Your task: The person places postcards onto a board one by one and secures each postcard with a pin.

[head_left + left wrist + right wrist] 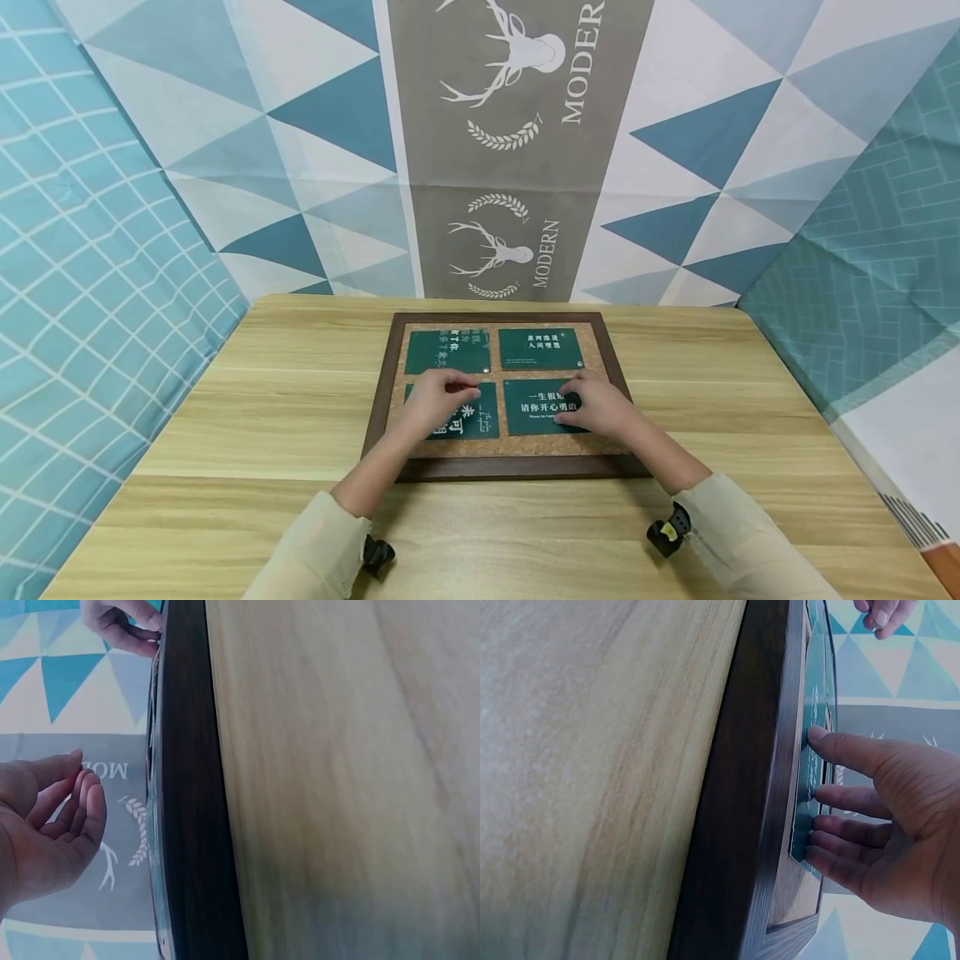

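Note:
A brown-framed cork board point(525, 468) lies on the table, bearing green cards with white lettering. Over the lower left card point(483, 417), my left hand point(438, 402) pinches a tiny pin point(82, 761) between thumb and forefinger, held above the card. My right hand point(600, 404) rests its spread fingertips on the right part of the lower right card point(525, 412), covering some of its lettering. In the right wrist view the thumb and fingers point(832, 859) press along that card's face. The upper left card point(442, 350) and upper right card point(536, 346) lie flat, with small pins at corners.
The wooden table point(300, 400) extends around the board on all sides. Behind it hangs a patterned cloth point(510, 167) with deer heads and triangles, and a blue grid cloth point(75, 250) borders the left. Dark wrist cameras point(667, 533) sit at both sleeves.

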Tool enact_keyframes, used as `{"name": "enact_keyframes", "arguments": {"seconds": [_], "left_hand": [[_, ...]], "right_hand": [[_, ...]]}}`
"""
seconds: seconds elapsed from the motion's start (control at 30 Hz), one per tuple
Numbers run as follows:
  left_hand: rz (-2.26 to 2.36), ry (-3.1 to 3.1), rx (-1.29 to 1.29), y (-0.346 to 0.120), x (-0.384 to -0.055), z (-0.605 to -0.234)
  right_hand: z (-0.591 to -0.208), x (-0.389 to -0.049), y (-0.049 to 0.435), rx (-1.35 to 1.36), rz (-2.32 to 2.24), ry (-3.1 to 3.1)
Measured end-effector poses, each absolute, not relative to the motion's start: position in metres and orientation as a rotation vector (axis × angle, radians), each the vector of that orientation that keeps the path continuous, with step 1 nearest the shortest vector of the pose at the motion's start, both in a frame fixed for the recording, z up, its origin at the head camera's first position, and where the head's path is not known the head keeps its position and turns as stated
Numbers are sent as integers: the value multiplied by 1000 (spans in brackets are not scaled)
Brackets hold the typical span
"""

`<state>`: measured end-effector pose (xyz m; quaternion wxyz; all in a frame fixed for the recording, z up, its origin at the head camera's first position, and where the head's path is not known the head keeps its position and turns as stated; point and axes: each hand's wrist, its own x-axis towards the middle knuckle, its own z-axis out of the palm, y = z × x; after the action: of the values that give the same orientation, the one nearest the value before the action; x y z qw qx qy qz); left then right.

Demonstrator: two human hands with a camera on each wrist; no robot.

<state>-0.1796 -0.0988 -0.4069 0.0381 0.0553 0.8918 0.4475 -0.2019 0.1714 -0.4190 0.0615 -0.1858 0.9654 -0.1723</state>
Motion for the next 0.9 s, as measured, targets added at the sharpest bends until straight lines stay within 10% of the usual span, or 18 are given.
{"name": "enact_keyframes", "arguments": {"seconds": [0.9], "left_hand": [[1244, 2649, 394, -68, -178, -417]], "right_hand": [[-415, -202, 170, -587, -514, 2917]]}}
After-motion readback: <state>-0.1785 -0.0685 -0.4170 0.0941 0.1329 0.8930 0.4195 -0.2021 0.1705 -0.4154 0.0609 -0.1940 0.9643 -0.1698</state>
